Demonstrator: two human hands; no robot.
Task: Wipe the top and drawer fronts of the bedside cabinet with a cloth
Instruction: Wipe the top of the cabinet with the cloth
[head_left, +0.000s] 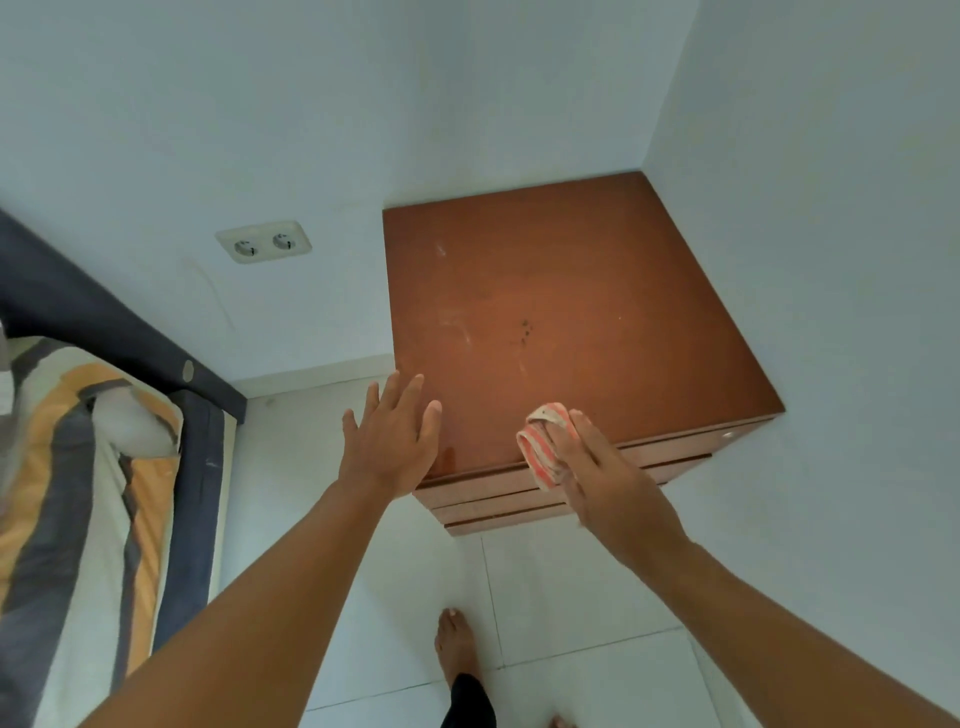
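Head view looks down on the cloth (540, 447), a small bunched piece with pink and pale stripes, at lower centre of the frame. It sits at the front edge of the top (571, 291) of the bedside cabinet (649, 364). The right hand (608, 483) holds it, with the fingers (576, 431) curled over the cloth and grasping it. I cannot tell if the cloth presses on the wood or is just above it.

The top is a brown square board in the centre of the frame. It has some small dark marks (525, 330) near its middle and pale streaks (457, 322) on its left part. Below the front edge the drawer fronts (493, 501) show as narrow brown bands, partly covered by the right hand.

The left hand (392, 441) is over the front left corner of the cabinet, fingers straight, spread and released, holding nothing. I cannot tell if it touches the top.

The cabinet stands in a corner, against the pale wall (831, 208) behind it and on its right. A double socket (264, 241) is on the wall left of the cabinet. The bed (78, 493), with striped grey, orange and white bedding, fills the lower left of the frame. The floor (571, 597) has pale tiles, and one bare foot (456, 644) stands on it at bottom centre.
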